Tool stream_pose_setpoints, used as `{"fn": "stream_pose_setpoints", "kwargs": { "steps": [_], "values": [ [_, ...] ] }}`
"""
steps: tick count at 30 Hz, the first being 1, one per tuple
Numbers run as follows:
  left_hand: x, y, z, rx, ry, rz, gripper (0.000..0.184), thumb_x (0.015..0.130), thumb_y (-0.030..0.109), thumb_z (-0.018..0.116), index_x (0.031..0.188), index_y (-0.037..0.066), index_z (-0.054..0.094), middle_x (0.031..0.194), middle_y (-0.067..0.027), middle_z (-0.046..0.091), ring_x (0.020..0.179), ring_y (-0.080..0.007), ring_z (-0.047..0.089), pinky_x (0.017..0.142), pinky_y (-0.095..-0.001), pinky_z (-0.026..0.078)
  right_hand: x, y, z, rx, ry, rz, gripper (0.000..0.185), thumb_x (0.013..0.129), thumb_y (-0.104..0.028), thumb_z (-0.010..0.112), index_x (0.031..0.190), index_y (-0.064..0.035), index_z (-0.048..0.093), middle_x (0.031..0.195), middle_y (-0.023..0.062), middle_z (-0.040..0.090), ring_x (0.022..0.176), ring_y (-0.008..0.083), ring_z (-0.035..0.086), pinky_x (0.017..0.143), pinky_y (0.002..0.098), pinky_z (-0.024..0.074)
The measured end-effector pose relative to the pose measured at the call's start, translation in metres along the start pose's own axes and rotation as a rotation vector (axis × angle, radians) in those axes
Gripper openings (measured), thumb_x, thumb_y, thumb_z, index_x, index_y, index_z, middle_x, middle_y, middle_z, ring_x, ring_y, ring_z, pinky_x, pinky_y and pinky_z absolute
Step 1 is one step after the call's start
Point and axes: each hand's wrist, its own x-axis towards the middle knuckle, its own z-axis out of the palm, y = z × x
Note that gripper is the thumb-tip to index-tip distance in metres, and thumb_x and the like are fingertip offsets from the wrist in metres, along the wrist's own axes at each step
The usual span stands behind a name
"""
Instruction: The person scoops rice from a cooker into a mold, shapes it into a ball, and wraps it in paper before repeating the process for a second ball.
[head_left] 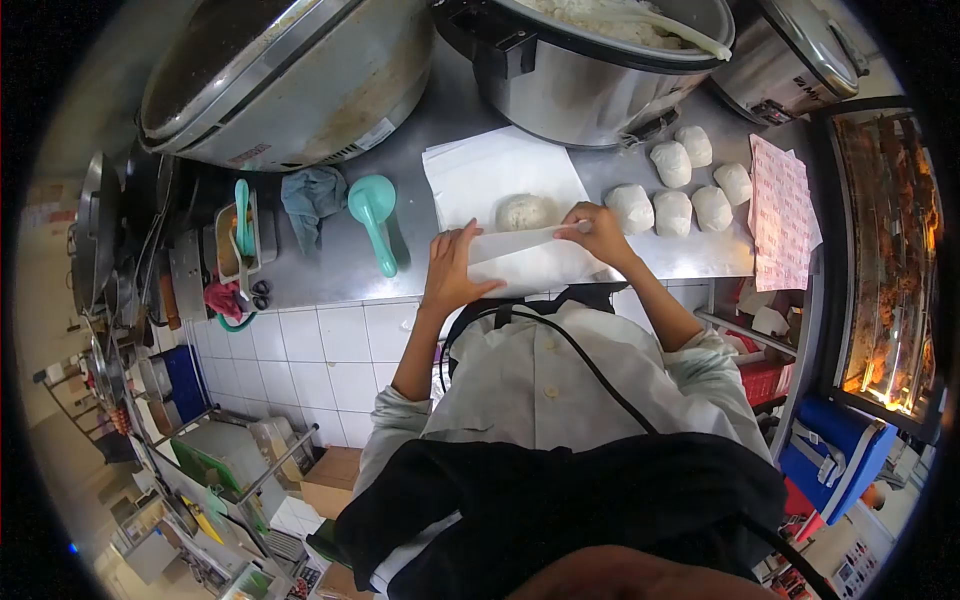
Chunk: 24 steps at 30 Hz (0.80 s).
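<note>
The fingers of the left hand (456,268) and right hand (600,234) grip a raised flap of white paper (530,262) just beside the rice mound (525,212), which sits on paper atop the counter (325,280)

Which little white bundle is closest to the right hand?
The leftmost white bundle in the picture, beside the right hand; the other five sit farther off.

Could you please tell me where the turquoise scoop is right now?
In the head view, the turquoise scoop lies left of centre on the steel counter, between the bluish cloth and the white paper.
</note>
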Motion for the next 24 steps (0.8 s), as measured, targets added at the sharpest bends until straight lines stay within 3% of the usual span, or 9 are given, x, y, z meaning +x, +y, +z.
{"fn": "stream_pose_setpoints", "kwargs": {
  "steps": [4,6,9,14,16,17,18,20,24],
  "values": [
    [-0.005,-0.033,0.020,-0.198,0.049,-0.245,0.029,0.073,0.022,0.070,0.096,0.006,0.061,0.097,-0.0099,0.060,0.091,-0.0278,0.053,0.088,-0.0377,0.037,0.001,0.002,-0.002,0.233,-0.013,0.048,0.021,0.069,-0.018,0.075,0.077,-0.0026,0.065,0.084,0.0092,0.065,0.078,0.0235,0.060,0.073,0.0343,0.0470],
    [-0.008,-0.032,0.015,-0.346,0.092,-0.277,0.011,0.078,0.013,0.064,0.074,0.004,0.065,0.079,-0.0094,0.062,0.077,-0.0252,0.058,0.081,-0.0356,0.043,-0.009,0.016,-0.012,-0.153,0.006,-0.112,0.021,0.070,-0.016,0.074,0.083,-0.0030,0.065,0.093,0.0095,0.064,0.094,0.0258,0.056,0.084,0.0355,0.0449],
    [-0.030,-0.045,0.010,-0.403,0.018,-0.035,0.008,0.079,0.012,0.063,0.076,0.005,0.065,0.080,-0.0088,0.062,0.080,-0.0253,0.058,0.085,-0.0367,0.043,-0.036,0.036,-0.015,-0.136,-0.189,-0.174,0.019,0.071,-0.012,0.072,0.086,-0.0028,0.064,0.102,0.0096,0.063,0.108,0.0283,0.051,0.091,0.0377,0.0416],
    [-0.053,-0.035,-0.003,-0.438,0.075,-0.128,0.004,0.080,0.006,0.061,0.082,0.004,0.064,0.085,-0.0059,0.065,0.092,-0.0220,0.062,0.100,-0.0393,0.037,-0.066,0.015,0.009,-0.033,-0.206,-0.237,0.014,0.073,-0.005,0.068,0.087,-0.0026,0.067,0.110,0.0074,0.062,0.115,0.0284,0.049,0.095,0.0371,0.0407],
    [-0.042,-0.038,0.006,-0.489,0.118,-0.170,0.004,0.082,0.006,0.060,0.081,0.003,0.063,0.082,-0.0068,0.065,0.086,-0.0215,0.062,0.094,-0.0384,0.041,-0.069,0.014,0.020,0.107,0.041,-0.074,0.013,0.077,-0.008,0.064,0.086,0.0008,0.063,0.093,0.0127,0.065,0.091,0.0290,0.059,0.080,0.0332,0.0467],
    [-0.035,-0.041,0.012,-0.536,0.166,-0.209,0.006,0.083,0.006,0.059,0.080,0.002,0.062,0.079,-0.0077,0.064,0.079,-0.0209,0.063,0.088,-0.0375,0.045,-0.070,0.019,0.023,0.110,0.036,-0.073,0.013,0.077,-0.008,0.064,0.086,0.0008,0.063,0.093,0.0127,0.065,0.091,0.0290,0.059,0.080,0.0332,0.0467],
    [-0.030,-0.047,0.021,-0.529,0.111,-0.421,0.009,0.085,0.008,0.057,0.083,0.001,0.061,0.076,-0.0108,0.063,0.074,-0.0200,0.063,0.072,-0.0365,0.050,-0.069,0.026,0.026,0.209,0.066,0.145,0.015,0.080,-0.012,0.061,0.084,0.0019,0.063,0.083,0.0133,0.065,0.077,0.0285,0.058,0.071,0.0330,0.0463],
    [0.001,-0.050,0.025,-0.445,0.047,-0.456,0.010,0.086,0.009,0.057,0.083,0.000,0.060,0.074,-0.0115,0.063,0.069,-0.0210,0.062,0.066,-0.0366,0.049,-0.067,0.035,0.033,0.238,0.155,0.382,0.027,0.085,-0.021,0.057,0.075,0.0037,0.061,0.060,0.0142,0.059,0.050,0.0262,0.050,0.053,0.0335,0.0410],
    [0.021,-0.044,0.038,-0.124,-0.041,-0.459,0.011,0.084,0.013,0.058,0.087,0.002,0.060,0.079,-0.0130,0.061,0.069,-0.0267,0.059,0.067,-0.0386,0.047,-0.062,0.030,0.027,-0.084,0.130,0.388,0.031,0.082,-0.021,0.060,0.066,0.0047,0.057,0.056,0.0157,0.057,0.047,0.0291,0.048,0.053,0.0353,0.0412]
  ]
}}
